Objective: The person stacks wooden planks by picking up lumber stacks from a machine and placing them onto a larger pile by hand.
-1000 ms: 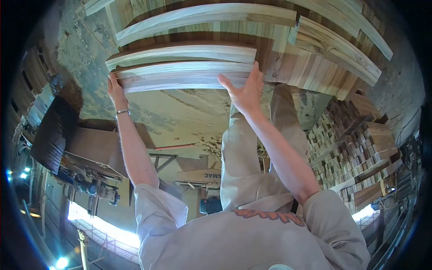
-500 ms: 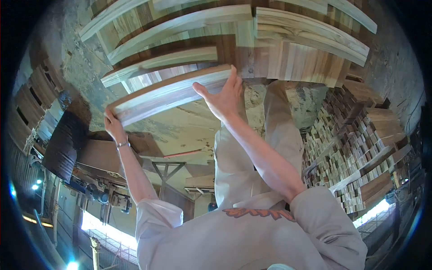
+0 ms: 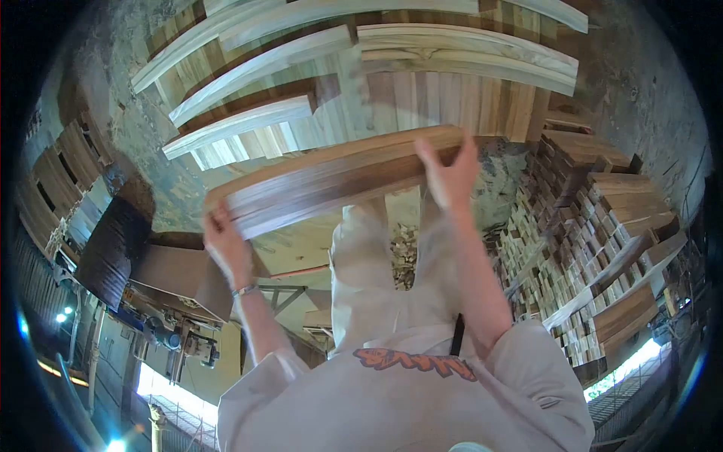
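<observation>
Both hands are carrying one long wood plank (image 3: 339, 181), flat and rectangular, brown streaked grain, paler along the edge. It is sitting tilted in the air, clear of the stack of pale planks (image 3: 361, 83) behind it and above the person's legs. Left hand (image 3: 226, 245) is gripping the lower end, fingers wrapped shut on it. Right hand (image 3: 450, 175) is gripping the upper end, fingers curled over the top edge, blurred. The stack is showing mixed light and dark boards laid crosswise. Piles of short wood blocks (image 3: 595, 248) are sitting to the right, rough-cut ends facing out.
</observation>
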`<state>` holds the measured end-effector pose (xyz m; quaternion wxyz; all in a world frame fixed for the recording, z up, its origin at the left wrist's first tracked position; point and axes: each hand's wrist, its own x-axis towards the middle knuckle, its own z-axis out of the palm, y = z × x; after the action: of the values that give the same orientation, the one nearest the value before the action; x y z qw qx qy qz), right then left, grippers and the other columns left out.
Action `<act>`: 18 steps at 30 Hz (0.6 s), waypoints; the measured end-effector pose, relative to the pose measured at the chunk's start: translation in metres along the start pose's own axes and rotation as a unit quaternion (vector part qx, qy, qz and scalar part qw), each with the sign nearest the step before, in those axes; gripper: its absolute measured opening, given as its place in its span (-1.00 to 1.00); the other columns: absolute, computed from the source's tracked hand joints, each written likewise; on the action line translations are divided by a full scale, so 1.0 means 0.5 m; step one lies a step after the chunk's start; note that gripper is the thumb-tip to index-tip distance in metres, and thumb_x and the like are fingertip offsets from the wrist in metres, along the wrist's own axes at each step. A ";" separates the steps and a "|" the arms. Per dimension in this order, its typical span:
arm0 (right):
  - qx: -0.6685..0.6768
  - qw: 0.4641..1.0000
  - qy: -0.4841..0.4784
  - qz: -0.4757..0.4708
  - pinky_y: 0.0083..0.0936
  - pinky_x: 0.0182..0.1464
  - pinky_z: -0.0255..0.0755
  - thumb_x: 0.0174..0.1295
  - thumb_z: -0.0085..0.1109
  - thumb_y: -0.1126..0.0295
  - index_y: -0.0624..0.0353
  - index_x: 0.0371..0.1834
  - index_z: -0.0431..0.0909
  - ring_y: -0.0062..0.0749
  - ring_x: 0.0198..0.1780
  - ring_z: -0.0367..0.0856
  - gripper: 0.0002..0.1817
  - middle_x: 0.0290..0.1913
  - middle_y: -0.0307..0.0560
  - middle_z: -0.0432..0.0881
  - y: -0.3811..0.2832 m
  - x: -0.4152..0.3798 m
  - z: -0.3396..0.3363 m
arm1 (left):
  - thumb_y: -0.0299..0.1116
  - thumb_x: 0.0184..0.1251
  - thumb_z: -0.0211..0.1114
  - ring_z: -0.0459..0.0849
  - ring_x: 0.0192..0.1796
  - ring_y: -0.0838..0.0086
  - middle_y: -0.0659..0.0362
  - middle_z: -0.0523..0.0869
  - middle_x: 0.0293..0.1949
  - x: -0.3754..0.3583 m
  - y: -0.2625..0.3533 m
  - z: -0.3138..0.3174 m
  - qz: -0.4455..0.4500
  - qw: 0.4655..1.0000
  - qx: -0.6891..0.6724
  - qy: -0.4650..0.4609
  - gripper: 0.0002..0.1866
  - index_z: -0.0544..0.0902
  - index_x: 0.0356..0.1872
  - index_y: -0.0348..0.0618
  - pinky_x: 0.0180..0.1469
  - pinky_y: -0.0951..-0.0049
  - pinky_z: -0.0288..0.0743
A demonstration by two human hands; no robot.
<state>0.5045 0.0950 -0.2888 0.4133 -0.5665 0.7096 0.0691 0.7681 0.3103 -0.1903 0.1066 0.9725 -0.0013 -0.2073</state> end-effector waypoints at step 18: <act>-0.006 0.995 0.097 -0.008 -0.03 0.53 -0.08 -0.04 0.36 -0.33 0.39 0.54 -0.22 0.21 0.54 -0.06 0.35 0.53 0.41 -0.11 0.277 0.319 -0.271 | -0.03 0.33 0.31 0.58 0.11 0.07 -0.13 0.61 0.06 -0.116 0.174 0.476 0.198 0.975 -0.082 -0.049 -0.48 0.61 0.06 -0.30 0.18 0.24 0.40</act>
<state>0.3136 -0.0525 -0.3579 0.3393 -0.5784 0.7417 0.0148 0.6226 0.1789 -0.3608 0.2248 0.9294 -0.1824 -0.2289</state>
